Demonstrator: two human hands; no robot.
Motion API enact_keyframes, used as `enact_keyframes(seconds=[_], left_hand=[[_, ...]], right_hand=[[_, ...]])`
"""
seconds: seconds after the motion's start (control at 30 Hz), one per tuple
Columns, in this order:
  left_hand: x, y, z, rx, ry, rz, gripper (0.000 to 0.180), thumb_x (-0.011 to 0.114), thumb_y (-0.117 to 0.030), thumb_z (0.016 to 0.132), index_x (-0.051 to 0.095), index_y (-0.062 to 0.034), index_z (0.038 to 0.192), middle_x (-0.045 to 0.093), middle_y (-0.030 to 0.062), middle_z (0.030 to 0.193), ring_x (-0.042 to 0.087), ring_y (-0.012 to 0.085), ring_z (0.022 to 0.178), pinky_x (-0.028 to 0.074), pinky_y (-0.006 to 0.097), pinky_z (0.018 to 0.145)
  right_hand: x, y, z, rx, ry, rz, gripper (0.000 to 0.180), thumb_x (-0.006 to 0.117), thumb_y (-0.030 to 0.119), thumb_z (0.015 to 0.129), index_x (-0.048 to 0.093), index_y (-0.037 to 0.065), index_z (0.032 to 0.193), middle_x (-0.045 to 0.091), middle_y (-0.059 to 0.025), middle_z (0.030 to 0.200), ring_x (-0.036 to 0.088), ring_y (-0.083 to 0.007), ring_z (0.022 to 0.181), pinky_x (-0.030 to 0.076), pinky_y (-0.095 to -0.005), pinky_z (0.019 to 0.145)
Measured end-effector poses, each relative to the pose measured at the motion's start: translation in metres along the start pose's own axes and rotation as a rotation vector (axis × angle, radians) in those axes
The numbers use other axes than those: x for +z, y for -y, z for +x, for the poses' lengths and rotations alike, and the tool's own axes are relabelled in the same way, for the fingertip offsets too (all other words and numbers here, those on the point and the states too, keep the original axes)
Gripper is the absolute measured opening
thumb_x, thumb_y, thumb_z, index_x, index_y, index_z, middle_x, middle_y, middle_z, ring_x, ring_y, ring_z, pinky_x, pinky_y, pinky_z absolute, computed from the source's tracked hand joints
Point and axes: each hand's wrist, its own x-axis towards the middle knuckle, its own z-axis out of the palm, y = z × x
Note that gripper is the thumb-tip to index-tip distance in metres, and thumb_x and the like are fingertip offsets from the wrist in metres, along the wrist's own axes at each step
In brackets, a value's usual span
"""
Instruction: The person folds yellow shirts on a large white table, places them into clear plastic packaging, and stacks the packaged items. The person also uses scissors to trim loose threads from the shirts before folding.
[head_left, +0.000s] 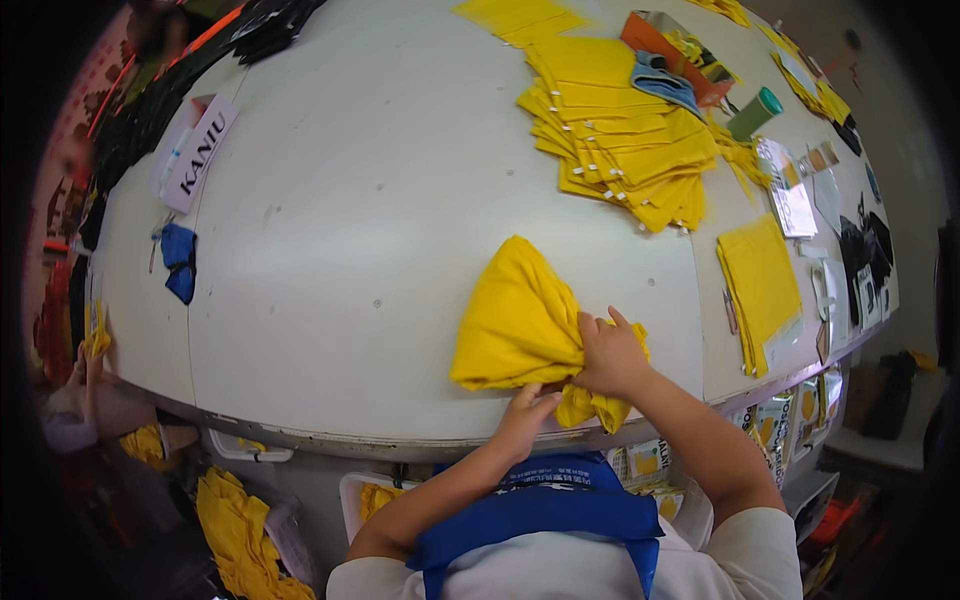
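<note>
- Gathering step, as judged: yellow cloth [515,325] lies bunched at the near edge of the white tabletop [400,200], fanned out to the left.
- Right hand [610,355]: grip closed over the pinched neck of the cloth, fingers curled on top.
- Left hand [528,412]: grip closed on the lower tail of the cloth at the tabletop's edge.
- Next move calls for keeping the neck pinched tight while the loose folds are drawn in.
- Nearby: stack of yellow cloths [625,140], well apart.

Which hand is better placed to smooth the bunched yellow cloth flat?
Probably the right hand: it lies on top of the yellow cloth, while the left hand pinches its gathered end at the table edge.
</note>
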Motion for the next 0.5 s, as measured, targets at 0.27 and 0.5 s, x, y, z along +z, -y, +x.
enact_keyframes(seconds=[0.27, 0.5], left_hand=[[0.073, -0.033, 0.038, 0.295, 0.267, -0.134, 0.028, 0.043, -0.018, 0.095, 0.044, -0.0041, 0.120, 0.051, 0.0065, 0.105, 0.052, 0.0165, 0.098, 0.044, 0.039, 0.094], [0.247, 0.053, 0.162, 0.869, 0.798, 1.573, 0.070, 0.066, -0.017, 0.079, 0.033, -0.0058, 0.139, 0.030, 0.0180, 0.144, 0.033, 0.0360, 0.131, 0.029, 0.042, 0.108]], right_hand=[[0.017, -0.083, -0.100, 0.364, -0.610, 1.185, 0.069, 0.076, 0.014, 0.063, 0.044, 0.003, 0.123, 0.060, -0.0165, 0.114, 0.059, -0.0294, 0.104, 0.047, -0.0375, 0.088], [0.090, -0.147, -0.264, 0.480, -1.170, 1.916, 0.067, 0.067, -0.002, 0.062, 0.046, -0.003, 0.125, 0.058, -0.0141, 0.118, 0.058, -0.0288, 0.106, 0.048, -0.0380, 0.088]])
